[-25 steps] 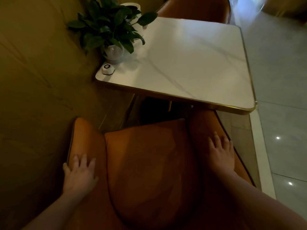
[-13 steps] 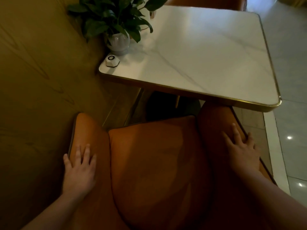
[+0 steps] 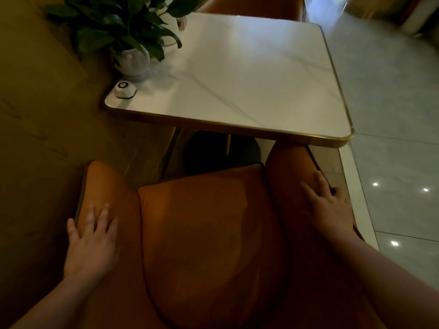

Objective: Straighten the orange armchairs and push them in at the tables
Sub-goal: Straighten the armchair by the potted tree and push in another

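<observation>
An orange armchair (image 3: 209, 233) fills the lower half of the head view, its seat cushion facing a white marble table (image 3: 249, 74) with a gold rim. The chair's right arm reaches under the table's near edge. My left hand (image 3: 91, 241) rests flat on the chair's left arm with fingers spread. My right hand (image 3: 329, 205) lies on the right arm, fingers draped over its outer edge. A second orange armchair (image 3: 256, 7) shows beyond the table's far side.
A leafy plant in a glass vase (image 3: 131, 60) and a small white call button (image 3: 124, 90) stand at the table's left corner. An olive padded wall (image 3: 42, 115) runs along the left. Glossy tiled floor (image 3: 399, 138) lies to the right, past a raised step edge.
The armchair has slid forward toward the table, its right arm now under the rim. Both hands stay on the arms. The view has shifted slightly.
</observation>
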Demonstrator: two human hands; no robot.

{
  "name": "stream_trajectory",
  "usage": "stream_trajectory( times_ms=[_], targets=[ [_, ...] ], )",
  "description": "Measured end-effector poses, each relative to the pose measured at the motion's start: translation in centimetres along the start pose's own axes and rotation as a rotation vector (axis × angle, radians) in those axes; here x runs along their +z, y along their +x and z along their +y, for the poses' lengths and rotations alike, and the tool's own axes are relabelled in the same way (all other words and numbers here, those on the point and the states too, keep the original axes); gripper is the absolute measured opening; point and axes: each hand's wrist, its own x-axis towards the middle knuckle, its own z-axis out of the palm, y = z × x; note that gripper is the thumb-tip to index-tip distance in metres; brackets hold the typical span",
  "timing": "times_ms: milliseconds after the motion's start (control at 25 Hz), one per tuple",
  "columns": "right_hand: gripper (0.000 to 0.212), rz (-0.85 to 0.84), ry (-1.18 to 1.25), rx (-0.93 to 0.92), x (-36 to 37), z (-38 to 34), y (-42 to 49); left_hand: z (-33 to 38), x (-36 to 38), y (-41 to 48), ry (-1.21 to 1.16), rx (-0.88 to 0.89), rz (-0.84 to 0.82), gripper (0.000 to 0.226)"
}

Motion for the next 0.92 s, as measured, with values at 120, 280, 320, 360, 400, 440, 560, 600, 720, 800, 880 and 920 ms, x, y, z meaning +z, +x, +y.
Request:
stream_trajectory(
  times_ms=[120, 280, 320, 360, 400, 440, 560, 600, 720, 800, 880, 920],
  targets=[
    [0.108, 0.010, 0.288, 0.252, -0.7, -0.2, 0.8, 0.1, -0.2, -0.1, -0.214, -0.109, 0.109, 0.088],
    [0.111, -0.021, 0.341, 0.361, -1.2, -0.1, 1.9, -0.2, -0.3, 1.0, -0.303, -0.234, 0.099, 0.092],
    [0.104, -0.010, 0.344, 0.359, -1.0, 0.0, 1.9, -0.2, -0.2, 1.3, -0.304, -0.249, 0.103, 0.092],
    [0.095, 0.005, 0.349, 0.354, -0.8, 0.0, 1.9, -0.2, -0.3, 1.5, -0.304, -0.262, 0.109, 0.091],
    [0.086, 0.020, 0.349, 0.349, -0.4, 0.0, 1.9, -0.2, -0.3, 1.7, -0.301, -0.271, 0.119, 0.091],
    [0.077, 0.036, 0.338, 0.349, -0.2, 0.0, 2.0, -0.2, -0.6, 1.8, -0.300, -0.275, 0.123, 0.090],
    [0.064, 0.061, 0.324, 0.323, 0.6, 0.2, 2.6, -0.3, -1.4, 1.9, -0.229, -0.306, 0.080, 0.089],
    [0.062, 0.064, 0.327, 0.313, 0.9, 0.5, 2.7, -0.2, -1.6, 1.9, -0.202, -0.292, 0.073, 0.088],
    [0.058, 0.080, 0.354, 0.293, 1.4, 1.6, 2.7, 0.1, -1.8, 2.3, -0.193, -0.253, 0.077, 0.087],
    [0.057, 0.090, 0.365, 0.285, 1.4, 2.1, 2.3, 0.3, -2.0, 2.8, -0.186, -0.241, 0.094, 0.088],
    [0.055, 0.089, 0.376, 0.283, 1.1, 2.4, 1.8, 0.4, -2.1, 3.6, -0.169, -0.221, 0.100, 0.088],
    [0.054, 0.084, 0.398, 0.279, 0.8, 2.6, 1.6, 0.5, -2.2, 4.1, -0.158, -0.213, 0.098, 0.088]
  ],
)
